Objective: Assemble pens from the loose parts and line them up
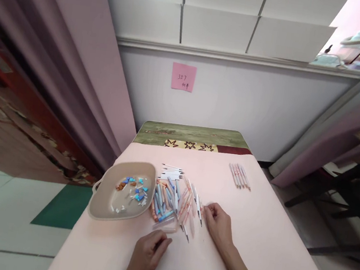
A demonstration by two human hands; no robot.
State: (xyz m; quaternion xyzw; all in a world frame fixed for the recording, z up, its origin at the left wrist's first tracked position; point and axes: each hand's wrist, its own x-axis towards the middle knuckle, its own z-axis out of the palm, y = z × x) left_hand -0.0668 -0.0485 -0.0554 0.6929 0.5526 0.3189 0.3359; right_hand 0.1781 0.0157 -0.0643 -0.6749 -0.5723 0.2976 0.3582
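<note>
On the white wall [238, 98], upper centre, a pink note [183, 77] reads "357". Left on the tabletop [271, 244], a basin [105, 191] holds coloured bits; pen parts [167, 197] lie mid-frame near the curled left hand [147, 254] and right hand [220, 226], whose grip I cannot tell.

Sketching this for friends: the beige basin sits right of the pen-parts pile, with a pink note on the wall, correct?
No: the head view shows the beige basin left of the pen-parts pile; the pink note is on the wall.
</note>
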